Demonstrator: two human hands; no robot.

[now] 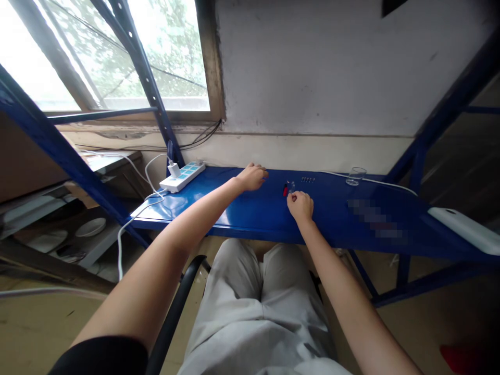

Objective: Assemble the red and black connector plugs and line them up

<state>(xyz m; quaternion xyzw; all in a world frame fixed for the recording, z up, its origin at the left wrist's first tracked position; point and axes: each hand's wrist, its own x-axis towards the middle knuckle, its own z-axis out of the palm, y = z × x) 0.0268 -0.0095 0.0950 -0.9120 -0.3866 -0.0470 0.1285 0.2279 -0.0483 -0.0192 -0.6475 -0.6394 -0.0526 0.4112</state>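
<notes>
Over the middle of the blue table point(250, 213), my left hand point(252, 177) hovers palm down, its fingers loosely bent and a little apart, with nothing visible in them. My right hand point(300, 205) is closed in a pinch just in front of a small red piece point(285, 190) and a small clear piece point(292, 186). What its fingertips grip, if anything, is too small to make out. Behind it, several tiny slim pieces point(308, 179) lie in a row. Their kind cannot be told from here.
A white power strip point(183, 177) with a plug and cables lies on the left. To the right are a clear glass point(355, 176), a blurred-out item point(375, 221) and a white device point(464, 229). Blue rack posts point(142, 62) frame the table; a wall closes off its back.
</notes>
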